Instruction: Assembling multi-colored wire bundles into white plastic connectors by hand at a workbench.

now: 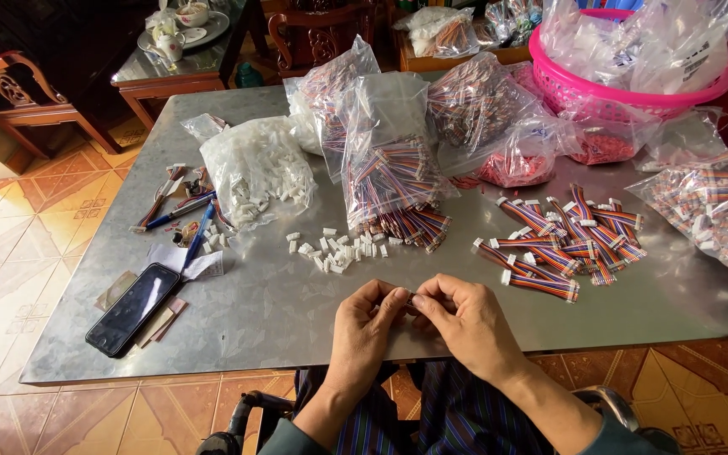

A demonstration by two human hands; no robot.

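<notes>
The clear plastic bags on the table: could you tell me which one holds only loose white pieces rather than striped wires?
It is the leftmost bag, beside the pens. It is filled with small white connectors, while the other bags show multicoloured ribbon wires or red pieces.

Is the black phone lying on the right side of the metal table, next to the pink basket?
No, the black phone lies near the metal table's front left corner, far from the pink basket at the back right.

- Item pinched btwn left hand & right hand fingertips: too small + covered, can't ID
- Bag of ribbon cables at right: cut by frame edge
- Pink basket: top cropped
</notes>
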